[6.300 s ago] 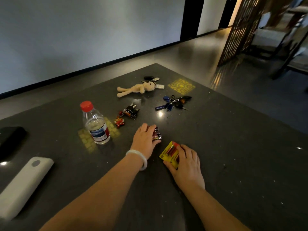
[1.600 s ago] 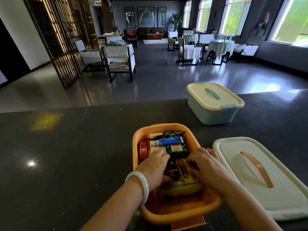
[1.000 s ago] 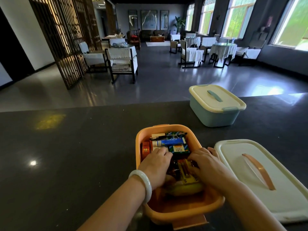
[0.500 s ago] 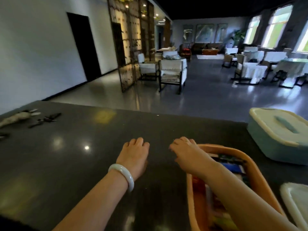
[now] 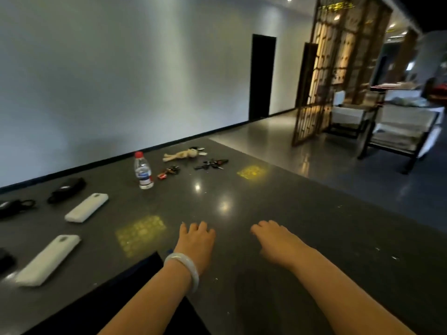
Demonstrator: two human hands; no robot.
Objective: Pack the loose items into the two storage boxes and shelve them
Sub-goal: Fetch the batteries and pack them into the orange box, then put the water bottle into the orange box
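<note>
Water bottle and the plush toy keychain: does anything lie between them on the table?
Yes. In the head view, a small dark key bunch with a red charm lies between the water bottle and the plush toy keychain.

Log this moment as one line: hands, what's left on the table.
left hand: empty, open | right hand: empty, open | unpacked on dark table: clear red-capped water bottle, beige plush toy, key bunches

You are looking at key bunches near the desk's far edge that are showing too small to sort out. The picture's left edge is cutting off the black pouch and another dark thing. Motion blur is smearing the nearer white case.
</note>
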